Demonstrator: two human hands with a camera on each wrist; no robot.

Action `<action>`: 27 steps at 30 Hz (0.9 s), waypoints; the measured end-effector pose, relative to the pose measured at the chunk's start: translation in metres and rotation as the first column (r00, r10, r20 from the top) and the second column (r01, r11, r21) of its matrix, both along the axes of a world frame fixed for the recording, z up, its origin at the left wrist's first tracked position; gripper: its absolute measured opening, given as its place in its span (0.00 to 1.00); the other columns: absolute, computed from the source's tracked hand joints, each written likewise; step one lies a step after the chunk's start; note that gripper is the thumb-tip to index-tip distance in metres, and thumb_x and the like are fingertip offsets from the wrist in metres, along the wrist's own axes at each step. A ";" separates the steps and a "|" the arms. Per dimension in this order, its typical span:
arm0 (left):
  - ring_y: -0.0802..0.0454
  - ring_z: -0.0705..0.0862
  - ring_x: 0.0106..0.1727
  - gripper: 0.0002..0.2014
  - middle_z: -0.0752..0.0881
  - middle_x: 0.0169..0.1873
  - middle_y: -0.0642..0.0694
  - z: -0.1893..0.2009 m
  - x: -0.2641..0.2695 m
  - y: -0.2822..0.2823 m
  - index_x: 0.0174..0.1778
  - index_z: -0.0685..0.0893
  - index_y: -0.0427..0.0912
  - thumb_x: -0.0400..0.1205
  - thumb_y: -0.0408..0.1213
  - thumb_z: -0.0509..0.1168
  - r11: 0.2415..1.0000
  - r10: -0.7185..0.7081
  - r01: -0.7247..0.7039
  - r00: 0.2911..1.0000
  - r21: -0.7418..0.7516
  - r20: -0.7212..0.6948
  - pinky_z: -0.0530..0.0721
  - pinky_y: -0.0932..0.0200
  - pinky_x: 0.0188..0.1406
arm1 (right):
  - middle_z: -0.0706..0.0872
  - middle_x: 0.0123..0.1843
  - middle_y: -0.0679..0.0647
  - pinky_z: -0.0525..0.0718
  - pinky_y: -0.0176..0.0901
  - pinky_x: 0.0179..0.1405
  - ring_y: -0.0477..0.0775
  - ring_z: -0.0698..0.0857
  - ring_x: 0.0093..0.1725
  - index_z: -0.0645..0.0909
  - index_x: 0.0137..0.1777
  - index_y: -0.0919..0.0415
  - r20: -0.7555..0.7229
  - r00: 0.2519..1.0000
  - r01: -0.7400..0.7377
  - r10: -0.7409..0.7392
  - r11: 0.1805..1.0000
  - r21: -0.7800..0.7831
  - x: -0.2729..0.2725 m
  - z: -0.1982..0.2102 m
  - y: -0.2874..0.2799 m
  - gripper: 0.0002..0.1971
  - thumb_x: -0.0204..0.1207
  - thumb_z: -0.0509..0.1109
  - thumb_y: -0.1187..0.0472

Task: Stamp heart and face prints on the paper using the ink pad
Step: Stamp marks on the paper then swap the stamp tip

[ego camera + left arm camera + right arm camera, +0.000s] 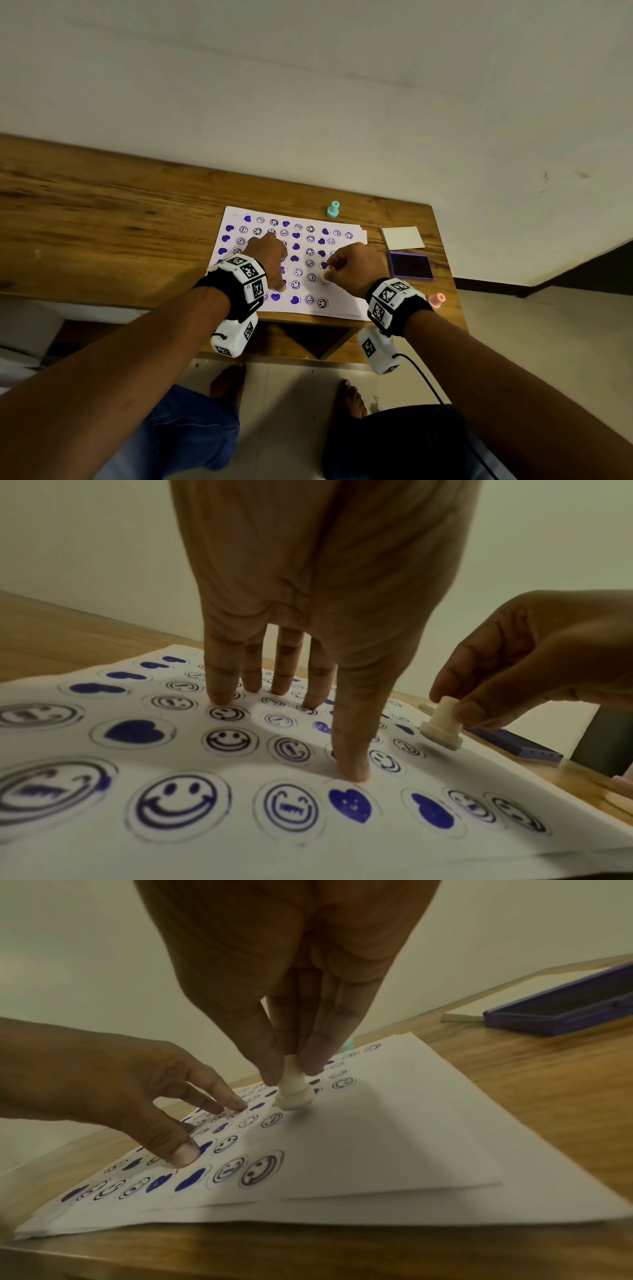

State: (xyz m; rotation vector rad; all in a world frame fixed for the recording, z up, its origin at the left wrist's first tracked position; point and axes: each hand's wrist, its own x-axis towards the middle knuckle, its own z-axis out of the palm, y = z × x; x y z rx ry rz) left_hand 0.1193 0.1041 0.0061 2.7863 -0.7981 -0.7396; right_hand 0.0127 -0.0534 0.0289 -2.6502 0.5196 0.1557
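Right hand pinches the cream stamp by its narrow stem, thumb and fingertips around it, the wide base down on the paper at the edge of the printed block; left hand lies spread, straight fingers pressing the sheet flat on the worktop. Stamp looks small, light and rigid, best held at the stem and pushed straight down so it does not rock or smear. Paper is thin, loose and likely to slide; ink pad sits open just right of it.
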 end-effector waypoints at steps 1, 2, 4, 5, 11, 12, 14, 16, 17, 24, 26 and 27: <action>0.39 0.74 0.72 0.39 0.73 0.70 0.43 0.000 0.000 0.000 0.71 0.77 0.44 0.64 0.48 0.83 1.000 -0.002 0.002 1.000 0.001 0.001 0.77 0.48 0.68 | 0.93 0.53 0.52 0.67 0.28 0.31 0.45 0.81 0.44 0.91 0.55 0.57 -0.003 1.000 0.002 -0.002 1.000 0.003 0.000 0.000 0.000 0.12 0.75 0.78 0.55; 0.39 0.74 0.72 0.39 0.73 0.70 0.43 0.001 0.000 0.000 0.71 0.77 0.44 0.64 0.48 0.83 1.000 -0.003 0.003 1.000 0.001 0.002 0.77 0.48 0.68 | 0.93 0.53 0.52 0.70 0.31 0.32 0.47 0.83 0.45 0.91 0.55 0.57 -0.002 1.000 0.004 -0.004 1.000 0.004 -0.001 -0.001 -0.001 0.12 0.74 0.78 0.55; 0.39 0.74 0.71 0.39 0.73 0.69 0.42 0.001 0.000 0.000 0.71 0.78 0.44 0.65 0.48 0.83 1.000 -0.002 0.002 1.000 0.000 0.005 0.77 0.49 0.67 | 0.93 0.52 0.52 0.72 0.34 0.37 0.48 0.86 0.48 0.92 0.54 0.57 -0.002 1.000 0.009 -0.009 1.000 -0.002 -0.001 -0.001 -0.002 0.11 0.74 0.78 0.54; 0.39 0.74 0.71 0.39 0.73 0.69 0.42 0.001 0.000 -0.001 0.71 0.78 0.44 0.65 0.48 0.83 1.000 -0.002 0.002 1.000 -0.001 0.006 0.77 0.49 0.67 | 0.93 0.52 0.51 0.73 0.34 0.38 0.48 0.86 0.48 0.92 0.54 0.56 -0.007 1.000 0.011 -0.011 1.000 -0.006 -0.002 -0.002 -0.002 0.11 0.74 0.78 0.54; 0.39 0.74 0.72 0.39 0.73 0.70 0.43 0.001 0.001 -0.002 0.72 0.78 0.44 0.64 0.48 0.83 1.000 0.000 0.000 1.000 0.004 0.006 0.77 0.49 0.65 | 0.93 0.54 0.51 0.75 0.37 0.46 0.50 0.87 0.52 0.92 0.55 0.55 -0.033 0.999 0.018 -0.018 1.000 0.000 0.000 -0.005 -0.001 0.12 0.73 0.79 0.53; 0.39 0.74 0.71 0.39 0.73 0.70 0.43 0.000 0.001 -0.002 0.71 0.78 0.44 0.64 0.48 0.83 1.000 0.002 -0.002 1.000 0.003 0.005 0.77 0.49 0.65 | 0.93 0.54 0.51 0.76 0.38 0.46 0.49 0.87 0.52 0.92 0.54 0.56 -0.037 0.999 0.022 -0.021 1.000 0.006 0.000 -0.005 -0.001 0.12 0.73 0.80 0.53; 0.39 0.74 0.71 0.39 0.74 0.70 0.43 0.000 0.001 -0.002 0.71 0.78 0.44 0.64 0.48 0.83 1.000 0.004 -0.004 1.000 0.004 0.006 0.77 0.48 0.65 | 0.93 0.53 0.51 0.76 0.38 0.45 0.49 0.87 0.52 0.93 0.53 0.57 -0.059 0.998 0.027 -0.025 0.999 0.032 0.002 -0.003 -0.001 0.12 0.72 0.81 0.54; 0.39 0.75 0.71 0.39 0.74 0.69 0.43 -0.001 0.001 -0.002 0.71 0.79 0.44 0.64 0.48 0.83 1.000 0.005 -0.005 1.000 -0.002 0.011 0.77 0.48 0.65 | 0.92 0.49 0.50 0.75 0.34 0.39 0.49 0.87 0.49 0.93 0.51 0.59 -0.095 0.995 0.029 -0.023 0.998 0.054 0.006 0.000 -0.002 0.12 0.70 0.83 0.55; 0.39 0.74 0.71 0.39 0.74 0.69 0.43 -0.001 0.001 -0.002 0.71 0.79 0.44 0.64 0.48 0.83 1.000 0.007 -0.007 1.000 -0.007 0.011 0.77 0.48 0.65 | 0.92 0.47 0.49 0.75 0.33 0.35 0.48 0.86 0.47 0.93 0.49 0.60 -0.125 0.992 0.027 -0.020 0.998 0.054 0.009 0.003 -0.001 0.12 0.69 0.84 0.56; 0.39 0.75 0.70 0.39 0.74 0.69 0.42 -0.009 0.004 -0.001 0.70 0.79 0.44 0.63 0.47 0.83 0.999 0.018 -0.018 1.000 -0.029 -0.003 0.78 0.48 0.66 | 0.94 0.41 0.55 0.93 0.45 0.46 0.52 0.94 0.40 0.91 0.45 0.63 -0.282 0.959 0.046 -0.023 0.996 0.076 0.035 0.012 -0.001 0.15 0.61 0.88 0.58; 0.38 0.75 0.71 0.39 0.74 0.69 0.42 -0.006 0.006 -0.001 0.70 0.79 0.44 0.64 0.47 0.83 0.999 0.010 -0.009 1.000 -0.043 0.015 0.78 0.48 0.65 | 0.93 0.40 0.54 0.92 0.44 0.45 0.52 0.94 0.40 0.91 0.44 0.62 -0.265 0.964 0.029 -0.013 0.998 0.057 0.035 0.014 -0.003 0.14 0.61 0.88 0.57; 0.38 0.75 0.71 0.39 0.74 0.69 0.42 -0.008 0.006 -0.001 0.70 0.79 0.43 0.63 0.47 0.83 0.999 0.005 -0.005 1.000 -0.042 0.012 0.78 0.48 0.65 | 0.93 0.39 0.53 0.92 0.44 0.45 0.51 0.93 0.40 0.92 0.43 0.62 -0.262 0.965 0.027 -0.014 0.999 0.046 0.033 0.011 -0.005 0.14 0.62 0.88 0.57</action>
